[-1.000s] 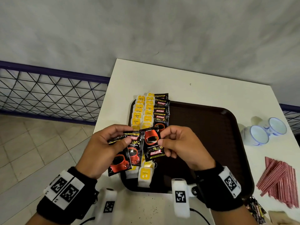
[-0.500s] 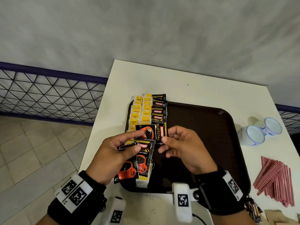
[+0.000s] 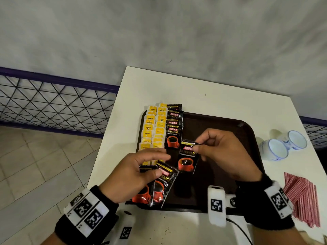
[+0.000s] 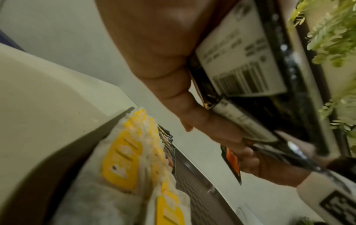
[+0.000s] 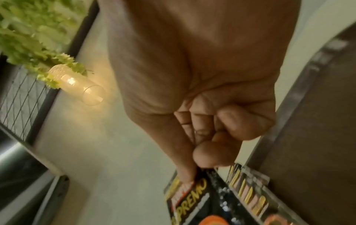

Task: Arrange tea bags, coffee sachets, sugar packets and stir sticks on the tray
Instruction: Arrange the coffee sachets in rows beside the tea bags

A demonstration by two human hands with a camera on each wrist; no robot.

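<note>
Right hand (image 3: 223, 152) pinches a sachet (image 3: 187, 160) marked "SUPREMO" by its top edge, over the brown tray (image 3: 230, 128); left hand (image 3: 131, 174) grips two more sachets (image 3: 159, 188) at the near-left corner — yellow-tagged tea bags (image 3: 152, 128) line the left edge; white table (image 3: 212, 96), grey wall.

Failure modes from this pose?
1. The right hand pinches one coffee sachet only by its top edge, so it could swing and land crooked against the sachet row.
2. The left hand grips its spare sachets fanned out; one might slip.
3. The tea bags overhang the tray rim and may get nudged off.
</note>
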